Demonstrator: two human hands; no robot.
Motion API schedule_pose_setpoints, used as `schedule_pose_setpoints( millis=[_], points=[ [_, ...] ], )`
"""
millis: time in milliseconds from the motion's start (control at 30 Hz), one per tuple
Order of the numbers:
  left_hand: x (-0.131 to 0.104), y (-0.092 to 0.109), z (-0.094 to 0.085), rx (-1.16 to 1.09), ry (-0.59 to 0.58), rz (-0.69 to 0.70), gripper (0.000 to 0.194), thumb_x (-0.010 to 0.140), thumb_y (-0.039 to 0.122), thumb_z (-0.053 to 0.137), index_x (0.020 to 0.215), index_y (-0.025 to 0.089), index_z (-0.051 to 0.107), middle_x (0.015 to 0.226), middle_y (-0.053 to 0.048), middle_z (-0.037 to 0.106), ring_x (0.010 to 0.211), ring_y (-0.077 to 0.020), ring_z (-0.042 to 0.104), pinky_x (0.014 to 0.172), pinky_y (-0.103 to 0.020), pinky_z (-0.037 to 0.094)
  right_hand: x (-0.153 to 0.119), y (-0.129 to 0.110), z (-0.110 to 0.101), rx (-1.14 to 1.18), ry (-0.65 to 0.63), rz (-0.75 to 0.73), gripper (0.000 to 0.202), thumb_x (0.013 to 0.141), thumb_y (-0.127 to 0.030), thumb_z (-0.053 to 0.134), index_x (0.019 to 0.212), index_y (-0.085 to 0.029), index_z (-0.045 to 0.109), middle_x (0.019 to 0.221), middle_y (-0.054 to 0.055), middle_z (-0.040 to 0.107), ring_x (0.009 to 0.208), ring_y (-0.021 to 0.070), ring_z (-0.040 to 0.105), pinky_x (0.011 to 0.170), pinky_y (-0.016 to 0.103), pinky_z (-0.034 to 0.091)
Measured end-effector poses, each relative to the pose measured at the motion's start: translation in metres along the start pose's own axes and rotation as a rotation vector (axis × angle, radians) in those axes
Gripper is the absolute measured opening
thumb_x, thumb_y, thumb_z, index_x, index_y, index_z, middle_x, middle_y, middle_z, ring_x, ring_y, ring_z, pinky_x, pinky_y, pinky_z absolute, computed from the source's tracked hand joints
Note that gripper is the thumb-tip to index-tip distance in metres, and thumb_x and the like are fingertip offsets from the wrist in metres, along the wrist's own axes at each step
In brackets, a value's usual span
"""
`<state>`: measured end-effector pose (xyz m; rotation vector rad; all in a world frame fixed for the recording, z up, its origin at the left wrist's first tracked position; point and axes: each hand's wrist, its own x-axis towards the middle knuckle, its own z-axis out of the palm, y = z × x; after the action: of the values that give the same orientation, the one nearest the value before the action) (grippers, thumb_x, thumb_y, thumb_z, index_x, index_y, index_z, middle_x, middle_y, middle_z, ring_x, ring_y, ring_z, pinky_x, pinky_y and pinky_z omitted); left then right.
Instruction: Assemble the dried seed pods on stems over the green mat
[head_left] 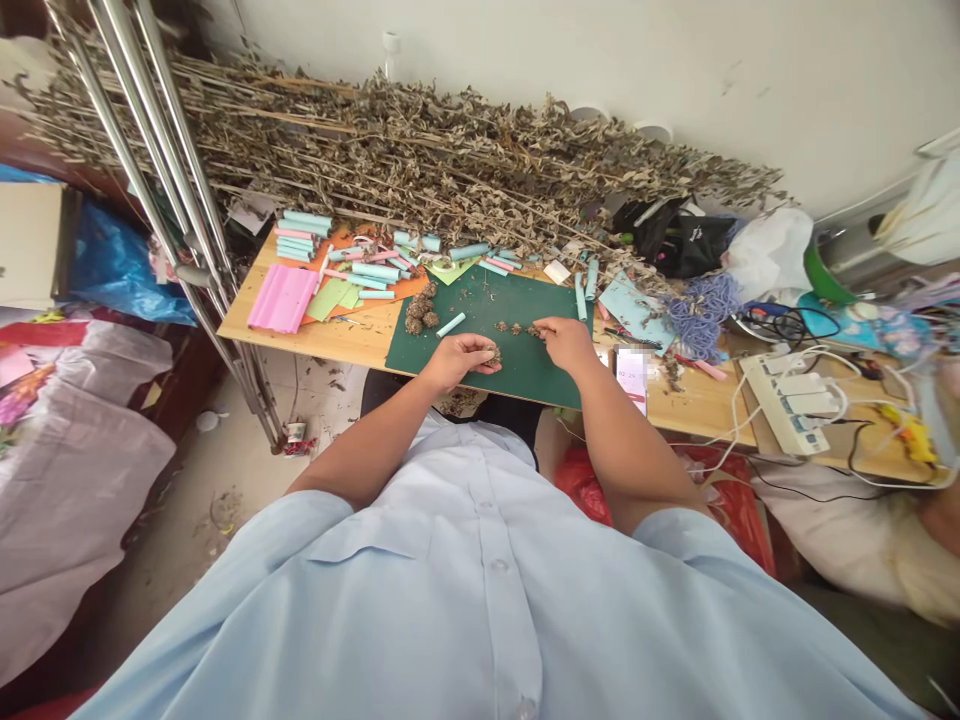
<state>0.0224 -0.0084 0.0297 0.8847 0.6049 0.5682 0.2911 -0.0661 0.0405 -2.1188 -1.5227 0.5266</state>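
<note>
My left hand (463, 360) is closed around a clump of dried leaves (491, 355) at the near edge of the green cutting mat (442, 355). My right hand (564, 345) reaches down to the mat, its thumb and finger pinched at the end of a short row of small dried brown clumps (516, 328). Whether they grip the last one is hard to see. Left of the row lies a light-blue paper roll (451, 325). Beyond it is a pile of larger brown dried balls (421, 310).
Long dried leafy stalks (450, 150) cover the table's back. Blue and pink paper rolls (375, 271) and pink sheets (282, 298) lie left. At right are a phone (631, 378), purple string (701, 315) and a power strip (784, 405) with cables. Metal poles (161, 150) stand at the left.
</note>
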Motion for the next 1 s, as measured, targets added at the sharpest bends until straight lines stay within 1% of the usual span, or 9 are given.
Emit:
schedule_pose_setpoints(
  millis=[133, 233, 367, 433, 500, 633, 767, 867, 1000],
  points=[
    [0.0, 0.0, 0.0, 0.014, 0.006, -0.004, 0.047, 0.071, 0.032, 0.097, 0.102, 0.009, 0.07, 0.08, -0.005, 0.076, 0.079, -0.0222, 0.081, 0.078, -0.033, 0.066, 0.0, -0.001, -0.004, -0.007, 0.026, 0.007, 0.036, 0.089, -0.011, 0.058, 0.114, -0.02, 0.083, 0.114, 0.009, 0.081, 0.101, 0.0258, 0.077, 0.101, 0.044, 0.059],
    [0.0, 0.001, 0.0, 0.002, 0.002, 0.006, 0.046, 0.073, 0.032, 0.096, 0.104, 0.009, 0.069, 0.082, -0.005, 0.076, 0.08, -0.0224, 0.081, 0.079, -0.034, 0.067, -0.003, -0.006, -0.007, -0.027, 0.118, -0.048, 0.033, 0.085, -0.012, 0.061, 0.108, -0.018, 0.083, 0.117, 0.011, 0.079, 0.101, 0.0266, 0.076, 0.102, 0.046, 0.058],
    [0.0, 0.002, 0.002, -0.038, 0.023, 0.03, 0.051, 0.077, 0.03, 0.093, 0.118, 0.012, 0.068, 0.082, -0.001, 0.073, 0.085, -0.0227, 0.081, 0.079, -0.033, 0.067, -0.022, -0.026, 0.0, 0.159, 0.26, -0.106, 0.022, 0.09, -0.029, 0.067, 0.102, -0.02, 0.083, 0.105, 0.01, 0.079, 0.089, 0.025, 0.074, 0.091, 0.044, 0.061],
    [0.001, 0.002, 0.003, -0.045, 0.051, 0.032, 0.05, 0.08, 0.029, 0.091, 0.121, 0.013, 0.068, 0.084, -0.001, 0.072, 0.086, -0.0217, 0.081, 0.08, -0.033, 0.067, -0.037, -0.043, 0.01, 0.319, 0.199, -0.106, 0.026, 0.092, -0.04, 0.068, 0.104, -0.022, 0.082, 0.099, 0.008, 0.079, 0.076, 0.0216, 0.072, 0.078, 0.04, 0.063],
    [0.001, 0.002, 0.005, -0.041, 0.088, 0.035, 0.043, 0.082, 0.028, 0.09, 0.117, 0.013, 0.07, 0.086, -0.001, 0.072, 0.083, -0.0186, 0.079, 0.081, -0.034, 0.067, -0.051, -0.059, 0.022, 0.381, 0.149, -0.157, 0.029, 0.089, -0.045, 0.073, 0.106, -0.023, 0.082, 0.096, 0.006, 0.078, 0.076, 0.0207, 0.072, 0.076, 0.037, 0.062],
    [0.004, -0.001, 0.008, -0.023, 0.162, 0.051, 0.034, 0.082, 0.025, 0.088, 0.109, 0.012, 0.071, 0.085, 0.0, 0.072, 0.076, -0.0123, 0.072, 0.077, -0.03, 0.067, -0.066, -0.08, 0.044, 0.344, 0.193, -0.182, 0.027, 0.086, -0.042, 0.077, 0.106, -0.024, 0.081, 0.097, 0.006, 0.078, 0.077, 0.0202, 0.072, 0.076, 0.037, 0.061],
    [0.006, -0.003, 0.013, 0.009, 0.201, 0.071, 0.028, 0.083, 0.022, 0.086, 0.105, 0.011, 0.071, 0.081, 0.0, 0.071, 0.071, -0.0112, 0.07, 0.07, -0.026, 0.065, -0.066, -0.085, 0.055, 0.289, 0.24, -0.186, 0.021, 0.088, -0.036, 0.075, 0.104, -0.025, 0.081, 0.098, 0.006, 0.079, 0.077, 0.0206, 0.071, 0.081, 0.038, 0.061],
    [0.006, -0.003, 0.014, 0.023, 0.211, 0.061, 0.026, 0.085, 0.023, 0.084, 0.105, 0.012, 0.071, 0.084, -0.001, 0.072, 0.074, -0.0119, 0.071, 0.074, -0.028, 0.066, -0.064, -0.086, 0.058, 0.273, 0.268, -0.184, 0.016, 0.09, -0.033, 0.072, 0.099, -0.025, 0.082, 0.099, 0.006, 0.08, 0.08, 0.0217, 0.072, 0.084, 0.039, 0.06],
    [0.005, -0.002, 0.011, -0.015, 0.166, 0.046, 0.028, 0.086, 0.024, 0.084, 0.107, 0.012, 0.07, 0.091, -0.003, 0.074, 0.082, -0.0136, 0.074, 0.083, -0.033, 0.067, -0.062, -0.086, 0.059, 0.277, 0.268, -0.119, 0.016, 0.088, -0.032, 0.071, 0.095, -0.025, 0.083, 0.098, 0.006, 0.081, 0.082, 0.0225, 0.074, 0.087, 0.039, 0.06]
  ],
)
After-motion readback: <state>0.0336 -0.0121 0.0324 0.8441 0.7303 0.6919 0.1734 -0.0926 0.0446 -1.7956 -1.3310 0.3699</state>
